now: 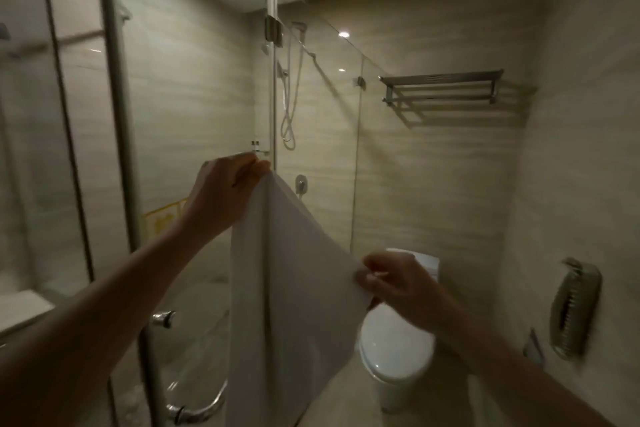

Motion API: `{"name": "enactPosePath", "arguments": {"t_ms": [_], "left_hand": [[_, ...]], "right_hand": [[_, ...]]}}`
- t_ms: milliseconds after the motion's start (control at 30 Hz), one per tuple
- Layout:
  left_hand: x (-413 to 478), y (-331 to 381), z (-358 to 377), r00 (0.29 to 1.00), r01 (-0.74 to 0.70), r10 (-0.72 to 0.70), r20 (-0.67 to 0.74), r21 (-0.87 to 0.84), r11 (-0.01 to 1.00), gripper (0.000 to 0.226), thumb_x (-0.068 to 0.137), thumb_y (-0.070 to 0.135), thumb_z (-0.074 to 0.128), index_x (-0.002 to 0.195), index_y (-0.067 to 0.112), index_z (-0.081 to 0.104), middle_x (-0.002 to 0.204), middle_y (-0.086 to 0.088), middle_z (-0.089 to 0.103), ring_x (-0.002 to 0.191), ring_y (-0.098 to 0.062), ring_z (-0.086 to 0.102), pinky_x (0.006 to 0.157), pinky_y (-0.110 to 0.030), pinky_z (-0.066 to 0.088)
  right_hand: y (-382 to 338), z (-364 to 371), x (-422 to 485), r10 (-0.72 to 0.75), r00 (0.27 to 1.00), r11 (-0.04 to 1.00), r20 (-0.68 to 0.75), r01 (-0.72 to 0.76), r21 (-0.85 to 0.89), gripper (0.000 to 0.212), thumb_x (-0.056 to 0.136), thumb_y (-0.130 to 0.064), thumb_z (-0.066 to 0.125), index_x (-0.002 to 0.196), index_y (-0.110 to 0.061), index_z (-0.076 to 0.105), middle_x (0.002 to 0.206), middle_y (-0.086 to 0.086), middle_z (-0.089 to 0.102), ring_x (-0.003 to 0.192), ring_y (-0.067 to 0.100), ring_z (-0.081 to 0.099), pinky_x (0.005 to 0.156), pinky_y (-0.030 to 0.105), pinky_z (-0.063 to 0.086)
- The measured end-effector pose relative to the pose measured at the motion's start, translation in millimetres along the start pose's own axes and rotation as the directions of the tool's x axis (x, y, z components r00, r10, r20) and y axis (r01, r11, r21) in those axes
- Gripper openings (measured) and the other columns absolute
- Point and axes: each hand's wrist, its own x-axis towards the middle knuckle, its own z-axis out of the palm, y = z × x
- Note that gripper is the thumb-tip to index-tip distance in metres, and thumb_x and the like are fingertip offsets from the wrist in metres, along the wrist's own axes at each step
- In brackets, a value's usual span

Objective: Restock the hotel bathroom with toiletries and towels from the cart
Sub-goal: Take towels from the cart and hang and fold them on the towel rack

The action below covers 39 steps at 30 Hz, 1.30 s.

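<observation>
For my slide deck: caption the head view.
Left hand and right hand pinch a white towel aloft before the glass shower screen.

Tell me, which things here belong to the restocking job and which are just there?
Part of the job: white towel, pinched by the left hand and right hand; towel rack on the wall.
Just there: toilet, shower hose, wall tissue holder.

Matt cloth towel [294,288]; glossy glass door [194,340].
</observation>
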Motion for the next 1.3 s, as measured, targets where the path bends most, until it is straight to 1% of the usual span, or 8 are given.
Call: {"name": "enactPosePath", "arguments": {"t_ms": [200, 333, 567, 733, 867, 1000, 1167, 1300], "left_hand": [[22, -47, 84, 0.983, -0.083, 0.086, 0.164, -0.02, 0.996, 0.032, 0.093, 0.02, 0.053, 0.063, 0.01, 0.053, 0.058, 0.004, 0.044, 0.056, -0.027, 0.05, 0.056, -0.029, 0.03], [39, -71, 135, 0.921, -0.275, 0.281, 0.27, -0.059, 0.96, 0.05, 0.09, 0.041, 0.032, 0.074, 0.002, 0.059, 0.07, -0.006, 0.056, 0.06, -0.03, 0.057, 0.054, -0.039, 0.047], [88, -94, 239, 0.842, -0.449, 0.469, 0.267, -0.135, 0.883, 0.038, 0.094, 0.035, 0.038, 0.071, 0.008, 0.051, 0.067, 0.001, 0.047, 0.051, -0.02, 0.051, 0.045, -0.033, 0.043], [133, -105, 325, 0.877, -0.343, 0.373, 0.305, -0.148, 0.928, 0.033, 0.093, 0.045, 0.04, 0.075, 0.019, 0.048, 0.068, 0.006, 0.047, 0.056, -0.019, 0.05, 0.051, -0.034, 0.044], [173, -109, 385, 0.92, -0.169, 0.223, 0.322, -0.188, 0.967, 0.015, 0.087, 0.03, 0.058, 0.074, 0.025, 0.054, 0.062, 0.017, 0.053, 0.058, 0.003, 0.054, 0.052, -0.016, 0.038], [209, -115, 436, 0.934, -0.064, 0.139, 0.329, -0.227, 0.972, 0.017, 0.082, 0.018, 0.067, 0.069, 0.024, 0.058, 0.061, 0.014, 0.057, 0.057, 0.002, 0.055, 0.053, -0.016, 0.041], [249, -134, 495, 0.931, -0.002, 0.083, 0.355, -0.223, 0.975, 0.022, 0.08, 0.019, 0.068, 0.069, 0.027, 0.052, 0.064, 0.007, 0.059, 0.058, -0.016, 0.057, 0.05, -0.024, 0.044], [290, -161, 542, 0.916, 0.102, 0.018, 0.401, -0.276, 0.956, 0.026, 0.082, 0.022, 0.068, 0.087, 0.025, 0.043, 0.067, 0.01, 0.063, 0.056, -0.002, 0.056, 0.045, -0.011, 0.04]], "right_hand": [[33, -62, 34, 0.011, 0.98, 0.95, -0.199, -0.073, -0.305, 0.032, 0.081, -0.002, 0.066, 0.063, -0.027, 0.057, 0.05, -0.012, 0.051, 0.049, -0.002, 0.046, 0.05, 0.008, 0.034], [57, -104, 63, 0.041, 0.967, 0.87, -0.253, -0.158, -0.466, 0.021, 0.079, -0.004, 0.066, 0.065, -0.018, 0.059, 0.055, -0.01, 0.049, 0.05, 0.002, 0.041, 0.05, 0.012, 0.034], [121, -177, 117, -0.039, 0.968, 0.646, -0.249, -0.165, -0.745, 0.029, 0.072, -0.005, 0.066, 0.059, -0.016, 0.042, 0.053, -0.003, 0.041, 0.052, 0.013, 0.036, 0.05, 0.018, 0.028], [186, -237, 156, -0.086, 0.963, 0.586, -0.256, -0.159, -0.795, 0.021, 0.075, -0.008, 0.066, 0.078, -0.019, 0.048, 0.057, -0.005, 0.049, 0.05, 0.011, 0.045, 0.051, 0.013, 0.034], [236, -285, 187, 0.015, 0.979, 0.554, -0.205, -0.179, -0.813, 0.024, 0.086, -0.018, 0.063, 0.11, -0.018, 0.06, 0.071, -0.014, 0.055, 0.064, 0.001, 0.055, 0.055, 0.009, 0.036], [278, -317, 226, 0.115, 0.972, 0.452, -0.204, -0.235, -0.861, 0.015, 0.09, -0.021, 0.056, 0.104, -0.016, 0.06, 0.094, 0.002, 0.065, 0.083, 0.021, 0.06, 0.069, 0.031, 0.045], [323, -341, 274, 0.116, 0.97, 0.248, -0.211, -0.234, -0.94, 0.011, 0.092, -0.023, 0.05, 0.083, -0.023, 0.044, 0.076, -0.005, 0.047, 0.07, 0.018, 0.044, 0.06, 0.028, 0.03], [361, -361, 318, 0.013, 0.961, 0.24, -0.277, -0.271, -0.932, 0.003, 0.091, -0.025, 0.05, 0.091, -0.023, 0.051, 0.084, -0.009, 0.045, 0.08, 0.019, 0.05, 0.06, 0.028, 0.03]]}}
